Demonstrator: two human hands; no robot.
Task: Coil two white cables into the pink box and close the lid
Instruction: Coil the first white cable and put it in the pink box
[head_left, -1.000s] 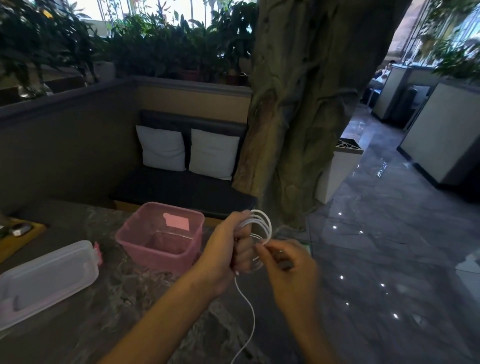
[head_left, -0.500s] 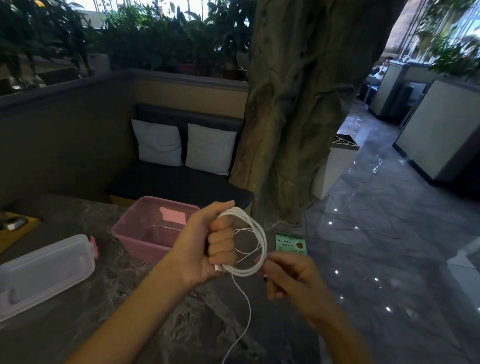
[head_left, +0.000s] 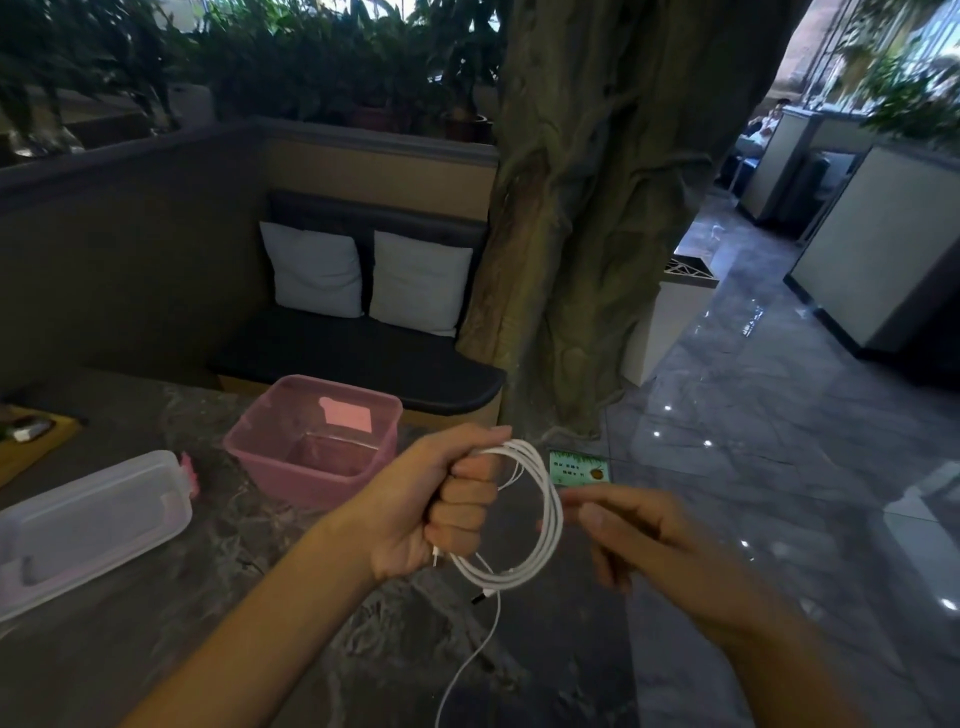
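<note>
Illegible print on the small green card (head_left: 578, 468); no readable text.

Open-topped pink box (head_left: 317, 457) beside left hand (head_left: 441, 512), lid (head_left: 88, 525) well aside.

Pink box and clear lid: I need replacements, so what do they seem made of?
The pink box looks like translucent, smooth plastic; its inner walls and floor show through. The lid looks like frosted clear plastic with a pink latch, since the marbled tabletop shows dimly through it.
</note>
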